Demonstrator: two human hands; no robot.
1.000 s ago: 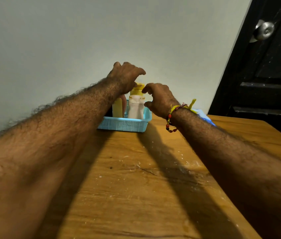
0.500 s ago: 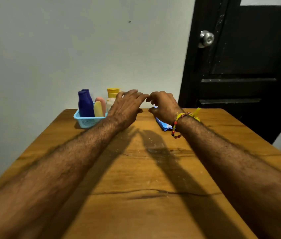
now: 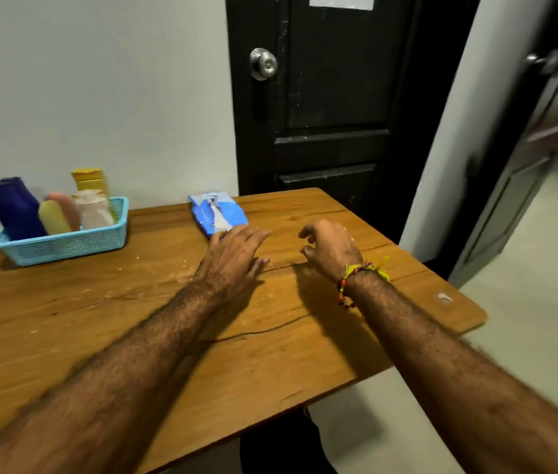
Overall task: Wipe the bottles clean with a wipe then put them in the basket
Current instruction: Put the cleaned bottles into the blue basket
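Note:
A light blue basket [image 3: 65, 246] stands at the table's far left. Inside it are a dark blue bottle [image 3: 14, 208], a yellow bottle [image 3: 52, 217], a pink bottle [image 3: 67, 206], a whitish bottle [image 3: 93, 210] and a tall yellow-capped bottle [image 3: 90, 179]. A blue pack of wipes [image 3: 217, 213] lies at the far edge of the table. My left hand [image 3: 235, 253] hovers flat with straight fingers, its fingertips at the pack's near end. My right hand [image 3: 330, 248] is to the right over the wood, fingers loosely curled, holding nothing.
The wooden table [image 3: 168, 336] has cracks and white specks. A black door with a metal knob [image 3: 263, 64] stands behind it. Another door [image 3: 544, 131] is ajar at the right, with pale floor [image 3: 527, 336] beyond the table's right edge.
Both hands have drawn back from the basket and moved right, toward the wipes pack. The view has swung right and down, leaving the basket at far left.

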